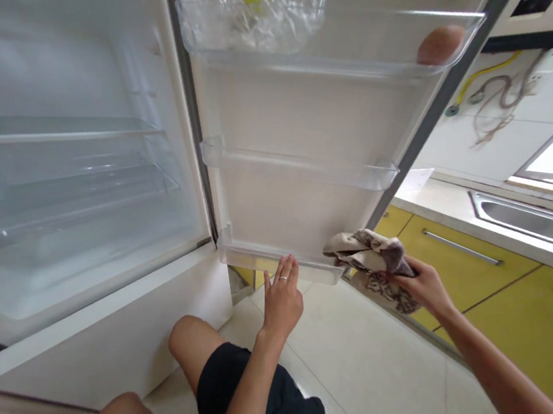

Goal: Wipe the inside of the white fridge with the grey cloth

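Note:
My right hand (425, 286) grips a patterned brown-and-cream cloth (365, 250) at the outer lower corner of the open refrigerator door (289, 111). Part of the cloth hangs below the hand, and the rest lies against the end of the bottom door shelf (262, 257). With its fingers stretched out, my left hand (282, 297) is at the front of that clear shelf; fingertips overlap its edge, and a ring shows on one finger. Higher on the door are a middle shelf (296, 164) and a top shelf (339, 61).
A clear plastic bag (277, 12) and a brown round item, perhaps an egg (441, 46), sit in the top door shelf. The fridge interior (75, 252) is at left, above a white lower drawer (121, 333). Yellow cabinets (527, 324) and a steel sink (540, 221) stand at right.

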Motion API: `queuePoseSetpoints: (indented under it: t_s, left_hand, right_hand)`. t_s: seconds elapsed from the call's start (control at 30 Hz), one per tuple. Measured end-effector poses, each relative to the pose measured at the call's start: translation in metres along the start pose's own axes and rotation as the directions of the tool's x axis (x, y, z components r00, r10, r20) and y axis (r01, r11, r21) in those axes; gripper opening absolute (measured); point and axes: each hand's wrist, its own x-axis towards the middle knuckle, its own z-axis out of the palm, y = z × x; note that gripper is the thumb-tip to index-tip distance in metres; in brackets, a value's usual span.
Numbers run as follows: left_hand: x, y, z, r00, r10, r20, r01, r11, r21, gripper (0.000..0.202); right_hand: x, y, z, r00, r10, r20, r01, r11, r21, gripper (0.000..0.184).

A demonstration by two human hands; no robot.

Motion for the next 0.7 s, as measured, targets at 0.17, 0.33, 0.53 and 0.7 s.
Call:
queuePoseSetpoints:
  t_s: [0.17, 0.33, 0.53, 0.7]
  left_hand:
    - [0.007, 0.007, -0.017, 0.999, 0.003, 0.043, -0.003, 1.0, 0.011, 0.063]
    - [0.012, 0.012, -0.024, 0.999, 0.003, 0.052, -0.005, 0.999, 0.039, 0.058]
    - [0.012, 0.015, -0.016, 1.0, 0.009, 0.028, -0.012, 0.996, 0.088, 0.053]
    - [0.014, 0.021, -0.023, 0.998, -0.007, 0.06, 0.002, 0.997, 0.074, 0.049]
  right_hand:
    - [-0.042, 0.032, 0.104, 0.945, 0.192, -0.265, -0.126, 0.96, 0.249, 0.061]
    - [-0.079, 0.028, 0.186, 0.947, 0.316, -0.057, -0.287, 0.913, 0.291, 0.072]
    - [-0.107, 0.002, 0.215, 0.938, 0.297, 0.178, -0.321, 0.939, 0.127, 0.067]
    - [-0.099, -0.03, 0.226, 0.966, 0.134, 0.221, -0.166, 0.977, 0.137, 0.068]
